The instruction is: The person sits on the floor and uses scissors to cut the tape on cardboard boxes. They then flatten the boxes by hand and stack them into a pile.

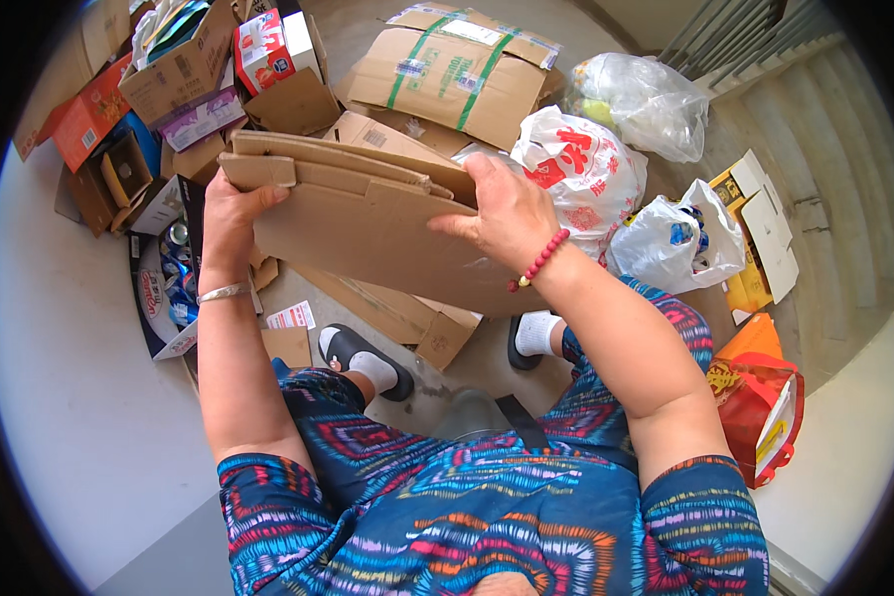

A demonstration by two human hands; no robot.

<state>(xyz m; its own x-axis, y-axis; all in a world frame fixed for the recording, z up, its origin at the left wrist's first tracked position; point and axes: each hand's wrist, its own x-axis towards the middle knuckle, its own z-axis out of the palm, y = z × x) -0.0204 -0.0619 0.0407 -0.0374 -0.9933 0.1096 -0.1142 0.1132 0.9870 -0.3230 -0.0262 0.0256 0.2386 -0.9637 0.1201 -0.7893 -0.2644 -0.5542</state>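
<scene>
A folded cardboard box (387, 231) with several flattened layers is held up in front of my knees. My left hand (235, 208) grips its left end, thumb over a short flap at the top edge. At the right, my right hand (506, 212) holds the upper edge, with the thumb on the near face and the fingers behind it, partly hidden. Under the folded box, a long cardboard box (436, 335) rests on the floor between my feet. Beyond it lies a large flattened carton (447, 74) with green straps.
Mixed boxes (171, 82) are piled at the far left, above a carton of crushed cans (179, 261). Plastic bags (581, 171) stand to the right, near a yellow box (749, 253) and a red bag (752, 410). Stairs (834, 149) with a railing (723, 37) lie far right.
</scene>
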